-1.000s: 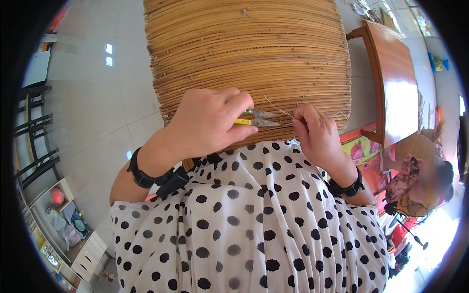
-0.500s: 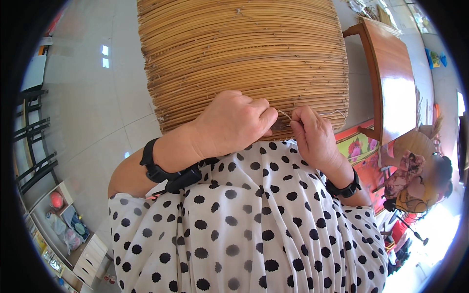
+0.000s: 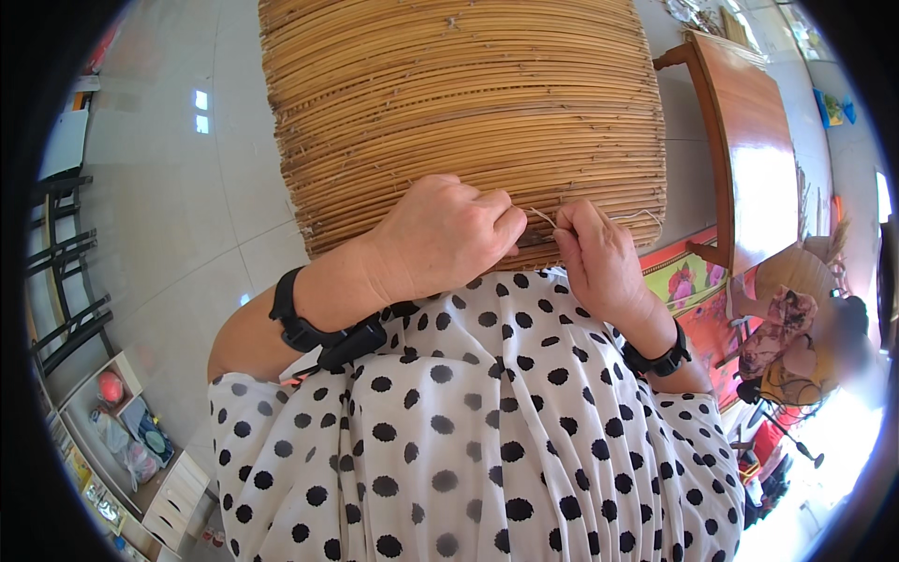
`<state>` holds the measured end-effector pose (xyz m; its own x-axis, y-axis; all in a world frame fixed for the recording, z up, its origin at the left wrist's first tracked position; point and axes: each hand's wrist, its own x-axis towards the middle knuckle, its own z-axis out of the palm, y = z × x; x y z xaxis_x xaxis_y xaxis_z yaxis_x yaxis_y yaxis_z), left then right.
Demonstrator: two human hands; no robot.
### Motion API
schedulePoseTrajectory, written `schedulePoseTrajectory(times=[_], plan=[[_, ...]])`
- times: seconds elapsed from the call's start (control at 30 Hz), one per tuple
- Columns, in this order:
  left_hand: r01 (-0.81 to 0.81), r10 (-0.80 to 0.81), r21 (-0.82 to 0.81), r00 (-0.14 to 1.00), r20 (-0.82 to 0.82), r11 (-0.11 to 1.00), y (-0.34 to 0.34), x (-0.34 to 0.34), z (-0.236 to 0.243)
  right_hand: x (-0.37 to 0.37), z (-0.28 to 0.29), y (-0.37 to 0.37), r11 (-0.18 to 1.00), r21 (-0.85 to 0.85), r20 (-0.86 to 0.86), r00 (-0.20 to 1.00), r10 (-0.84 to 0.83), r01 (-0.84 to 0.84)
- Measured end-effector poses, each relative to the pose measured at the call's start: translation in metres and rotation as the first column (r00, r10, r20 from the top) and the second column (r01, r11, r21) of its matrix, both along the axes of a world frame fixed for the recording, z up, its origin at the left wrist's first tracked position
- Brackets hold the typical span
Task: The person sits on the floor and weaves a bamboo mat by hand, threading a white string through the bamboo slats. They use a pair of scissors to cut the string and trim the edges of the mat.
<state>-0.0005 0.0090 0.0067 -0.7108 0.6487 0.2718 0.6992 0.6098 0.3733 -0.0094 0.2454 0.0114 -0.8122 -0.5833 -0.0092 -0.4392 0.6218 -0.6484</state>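
Observation:
A mat of thin straw-coloured stalks (image 3: pixel 468 94), laid side by side and bound with knotted string, stretches away from my lap. Over its near edge my left hand (image 3: pixel 449 232) is closed, thumb and forefinger pinched on a pale string (image 3: pixel 540 216). My right hand (image 3: pixel 599 251) is closed too, a little to the right, gripping the same string. A short stretch of it spans the gap between the hands. Its loose tail (image 3: pixel 639 215) curves over the mat toward the right edge. The fingertips of both hands are partly hidden.
To the right stands a glossy wooden table (image 3: pixel 749 140). Beyond my right arm another person (image 3: pixel 796 347) sits beside a round woven piece. At left are black metal racks (image 3: pixel 70 244) and an open drawer unit (image 3: pixel 173 496) holding bags. Pale tiles (image 3: pixel 178 187) cover the floor.
Both hands keep their grip and barely move. The string between them has shifted slightly, and the view has moved a little.

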Motion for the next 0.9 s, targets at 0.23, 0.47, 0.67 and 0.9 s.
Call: schedulePoseTrajectory(times=[0.23,0.47,0.67,0.9], plan=[[-0.037,0.038,0.017,0.999,-0.035,0.999,-0.005,-0.001,0.003,-0.003,0.006,0.010,0.991,-0.099,-0.083,0.991,-0.102,0.094],[-0.217,0.224,0.093,0.973,-0.065,0.972,-0.039,-0.003,0.007,-0.041,0.009,0.098,0.565,-0.591,0.183,0.778,-0.601,0.575],[-0.253,0.257,0.187,0.966,0.004,0.949,-0.051,-0.008,0.014,-0.065,-0.054,0.196,0.655,0.082,-0.394,0.628,-0.671,0.751],[-0.354,0.343,0.213,0.935,0.088,0.911,-0.068,-0.002,0.013,-0.048,-0.057,0.182,0.743,0.230,0.140,0.735,-0.664,0.628]])
